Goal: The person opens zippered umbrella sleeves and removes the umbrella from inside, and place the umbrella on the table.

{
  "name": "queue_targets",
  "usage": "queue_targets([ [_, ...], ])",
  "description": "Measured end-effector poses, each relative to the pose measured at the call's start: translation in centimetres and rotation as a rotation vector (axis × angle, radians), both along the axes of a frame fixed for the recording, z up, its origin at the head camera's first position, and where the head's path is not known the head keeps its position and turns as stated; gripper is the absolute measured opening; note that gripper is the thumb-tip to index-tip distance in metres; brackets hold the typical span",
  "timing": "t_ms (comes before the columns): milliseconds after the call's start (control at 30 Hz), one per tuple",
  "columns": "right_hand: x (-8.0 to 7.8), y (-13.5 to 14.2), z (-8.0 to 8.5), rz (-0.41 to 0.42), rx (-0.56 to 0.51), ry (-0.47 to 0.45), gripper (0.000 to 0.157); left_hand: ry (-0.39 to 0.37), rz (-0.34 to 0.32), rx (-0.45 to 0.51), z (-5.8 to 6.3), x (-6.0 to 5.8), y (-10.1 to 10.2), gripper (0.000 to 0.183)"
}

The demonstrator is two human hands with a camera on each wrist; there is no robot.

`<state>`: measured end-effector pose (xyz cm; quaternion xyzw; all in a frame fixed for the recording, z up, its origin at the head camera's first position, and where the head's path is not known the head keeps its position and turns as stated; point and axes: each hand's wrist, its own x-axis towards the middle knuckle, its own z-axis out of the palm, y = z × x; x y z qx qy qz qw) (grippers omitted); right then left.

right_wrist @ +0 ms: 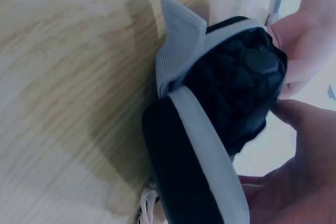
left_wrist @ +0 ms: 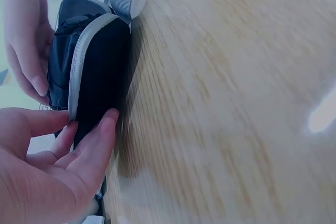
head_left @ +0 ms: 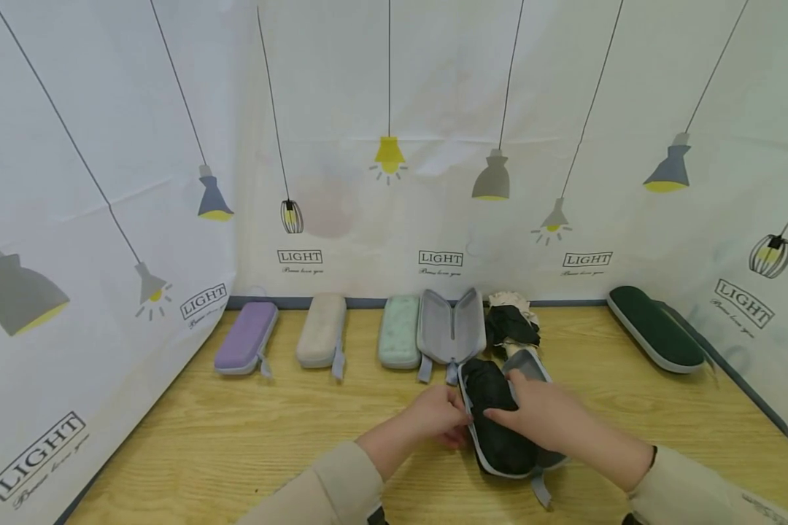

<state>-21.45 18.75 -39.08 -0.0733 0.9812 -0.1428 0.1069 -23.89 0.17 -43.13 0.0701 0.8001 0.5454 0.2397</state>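
An opened black zip case with grey zipper trim lies on the table in front of me. In one half sits a folded black fabric bundle, which shows a round dark end in the right wrist view and looks like a compact umbrella. My left hand pinches the case's left edge, thumb on the grey trim and fingers against the outer shell, as the left wrist view shows. My right hand reaches over the other half, its thumb and fingers spread and pressing on the bundle; part of its fingers is hidden.
Along the back stand a purple case, a beige case, a mint case and an open grey-lined case. Beside them lies crumpled black and cream fabric. A dark green case lies at far right.
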Motion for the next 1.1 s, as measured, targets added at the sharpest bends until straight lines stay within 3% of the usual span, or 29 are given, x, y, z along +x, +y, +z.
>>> queue_targets([
  [133,-0.4,-0.1,-1.0,-0.016,-0.053,-0.038,0.101,-0.004,0.002,0.020,0.2,0.2,0.0,0.014],
  [467,-0.7,-0.5,-2.0,-0.061,-0.195,-0.072,0.107,0.003,0.014,0.046,0.0,0.2,0.2,0.012],
  [767,-0.9,-0.3,-2.2,-0.064,-0.243,-0.096,0.100,0.074,-0.008,0.000,0.7,0.3,0.3,0.014],
  [1100,-1.2,-0.4,-2.3,-0.082,-0.321,-0.125,0.096,0.061,0.012,0.014,0.8,0.3,-0.1,0.012],
])
